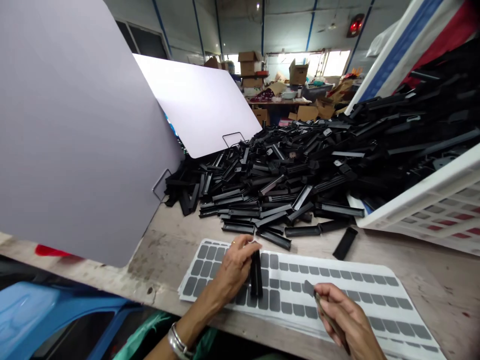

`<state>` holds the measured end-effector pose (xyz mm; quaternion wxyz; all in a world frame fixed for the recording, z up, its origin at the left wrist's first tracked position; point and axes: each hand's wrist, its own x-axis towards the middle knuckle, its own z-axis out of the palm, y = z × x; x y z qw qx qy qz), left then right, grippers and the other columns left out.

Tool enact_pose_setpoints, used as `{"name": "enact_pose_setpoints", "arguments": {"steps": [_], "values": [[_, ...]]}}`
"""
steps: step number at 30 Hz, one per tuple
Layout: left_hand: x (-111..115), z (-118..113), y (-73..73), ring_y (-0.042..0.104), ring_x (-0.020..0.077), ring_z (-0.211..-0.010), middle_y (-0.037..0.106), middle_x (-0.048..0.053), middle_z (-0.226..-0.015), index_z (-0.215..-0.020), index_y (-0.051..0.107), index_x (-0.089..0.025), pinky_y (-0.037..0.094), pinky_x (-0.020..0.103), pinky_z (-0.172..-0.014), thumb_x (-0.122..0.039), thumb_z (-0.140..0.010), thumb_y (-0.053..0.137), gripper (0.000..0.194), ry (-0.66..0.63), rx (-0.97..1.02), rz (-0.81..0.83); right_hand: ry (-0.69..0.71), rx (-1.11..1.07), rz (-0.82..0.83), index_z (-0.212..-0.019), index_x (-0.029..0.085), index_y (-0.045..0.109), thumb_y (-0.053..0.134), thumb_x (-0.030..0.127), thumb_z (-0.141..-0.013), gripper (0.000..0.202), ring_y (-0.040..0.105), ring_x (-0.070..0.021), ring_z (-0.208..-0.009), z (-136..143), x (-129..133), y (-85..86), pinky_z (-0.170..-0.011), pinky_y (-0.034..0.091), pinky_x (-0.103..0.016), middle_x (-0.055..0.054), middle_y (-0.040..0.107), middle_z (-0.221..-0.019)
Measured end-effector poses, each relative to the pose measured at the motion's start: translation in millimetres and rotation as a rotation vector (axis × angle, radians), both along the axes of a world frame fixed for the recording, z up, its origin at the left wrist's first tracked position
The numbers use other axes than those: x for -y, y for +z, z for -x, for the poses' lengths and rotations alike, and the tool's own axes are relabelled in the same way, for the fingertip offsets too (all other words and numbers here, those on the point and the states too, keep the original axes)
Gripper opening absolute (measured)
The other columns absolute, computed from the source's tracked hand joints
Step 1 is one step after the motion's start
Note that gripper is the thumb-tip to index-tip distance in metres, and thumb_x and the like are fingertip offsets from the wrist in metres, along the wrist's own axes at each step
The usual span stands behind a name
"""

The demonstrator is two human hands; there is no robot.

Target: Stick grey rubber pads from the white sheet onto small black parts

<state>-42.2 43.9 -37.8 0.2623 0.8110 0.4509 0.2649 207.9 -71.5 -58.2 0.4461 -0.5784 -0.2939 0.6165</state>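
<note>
My left hand [237, 260], with a ring and a silver bangle, grips a black plastic channel piece [256, 275] that stands lengthwise over the sticker sheet. My right hand [339, 312] is closed round the handle of a small flat-bladed tool [325, 310]. The tool's tip is close to a small grey sticker on the white sheet [378, 272]. Rows of larger grey rounded stickers lie on the sheet's left part and smaller ones on its right part. More sheets lie under the top one.
A big heap of black plastic pieces [281, 175] covers the table's far side. One loose piece [345, 243] lies beyond the sheet. A white crate [431, 195] is at right, pale boards [86, 130] at left, and a blue chair [67, 310] below left.
</note>
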Motion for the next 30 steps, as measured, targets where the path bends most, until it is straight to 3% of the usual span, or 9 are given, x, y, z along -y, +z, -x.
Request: {"name": "enact_pose_setpoints", "arguments": {"steps": [2,5,12,15,18,20,24,27,30], "values": [[2,-1,-1.2,0.054,0.0216,-0.1,0.053,0.008,-0.113,-0.122,0.055,-0.02,0.048,0.037,-0.088,-0.022,-0.098,0.043,0.028,0.141,0.022,0.034,-0.003,0.029,0.013,-0.101,0.018,0.063,0.071,0.066,-0.075,0.055,0.043,-0.0073,-0.054,6,1,-1.3,-0.045,0.025,-0.017,0.006,0.046,-0.064],[5,-9,-4.9,0.051,0.0253,-0.093,0.053,0.008,-0.104,-0.118,0.053,-0.017,0.046,0.043,-0.085,-0.048,-0.092,0.058,0.041,0.201,-0.064,0.113,0.049,0.066,0.04,-0.106,0.017,0.062,0.07,0.065,-0.074,0.057,0.042,-0.0083,-0.053,13,3,-4.4,-0.044,0.023,-0.018,0.006,0.046,-0.062],[11,-3,-6.7,0.047,0.0292,-0.114,0.054,0.011,-0.119,-0.134,0.045,-0.017,0.036,0.046,-0.101,-0.02,-0.083,0.057,0.052,0.205,0.108,0.324,-0.081,0.138,-0.007,-0.102,0.014,0.068,0.071,0.05,-0.074,0.046,0.042,-0.0071,-0.052,25,7,-4.1,-0.045,0.018,-0.019,0.005,0.048,-0.061],[11,-2,2.1,0.053,0.0281,-0.104,0.058,0.009,-0.107,-0.13,0.052,-0.015,0.043,0.04,-0.091,-0.025,-0.075,0.066,0.057,0.226,0.192,0.484,-0.082,0.102,-0.031,-0.104,0.017,0.07,0.072,0.044,-0.073,0.042,0.044,-0.0071,-0.051,31,7,2.7,-0.044,0.019,-0.018,0.004,0.051,-0.064],[18,-13,8.1,0.059,0.0224,-0.086,0.062,0.005,-0.09,-0.107,0.063,-0.013,0.047,0.032,-0.074,-0.028,-0.067,0.072,0.044,0.161,0.301,0.678,-0.033,0.026,-0.044,-0.12,0.024,0.067,0.071,0.04,-0.075,0.048,0.048,-0.0056,-0.047,40,5,11.5,-0.042,0.019,-0.016,0.003,0.055,-0.075],[28,-24,8.2,0.057,0.0156,-0.071,0.06,0.001,-0.077,-0.09,0.061,-0.014,0.045,0.025,-0.064,-0.026,-0.06,0.076,0.035,0.076,0.467,0.85,0.007,-0.037,-0.05,-0.127,0.028,0.063,0.07,0.038,-0.075,0.054,0.048,-0.0041,-0.044,46,3,16.6,-0.041,0.018,-0.015,0.003,0.055,-0.078],[51,-38,2.1,0.046,0.0074,-0.056,0.055,-0.006,-0.064,-0.076,0.05,-0.018,0.034,0.018,-0.052,-0.013,-0.045,0.083,0.046,0.026,0.858,1.16,0.159,-0.198,-0.05,-0.124,0.026,0.068,0.074,0.038,-0.07,0.055,0.044,-0.0022,-0.043,48,4,19.8,-0.04,0.02,-0.014,0.003,0.055,-0.072],[64,-40,0.5,0.047,0.0065,-0.053,0.057,-0.005,-0.061,-0.072,0.053,-0.016,0.036,0.017,-0.052,-0.013,-0.049,0.083,0.038,0.046,0.906,1.265,0.236,-0.274,-0.016,-0.118,0.023,0.071,0.076,0.041,-0.068,0.054,0.041,-0.0022,-0.043,37,8,15.4,-0.04,0.025,-0.015,0.002,0.056,-0.072],[70,-38,5.7,0.056,0.009,-0.057,0.062,-0.001,-0.066,-0.075,0.058,-0.014,0.044,0.02,-0.061,-0.017,-0.059,0.081,0.028,-0.013,0.949,1.268,0.198,-0.198,0.003,-0.117,0.023,0.072,0.077,0.047,-0.069,0.053,0.043,-0.0039,-0.044,25,14,9.7,-0.04,0.029,-0.016,0.0,0.058,-0.074]]}}
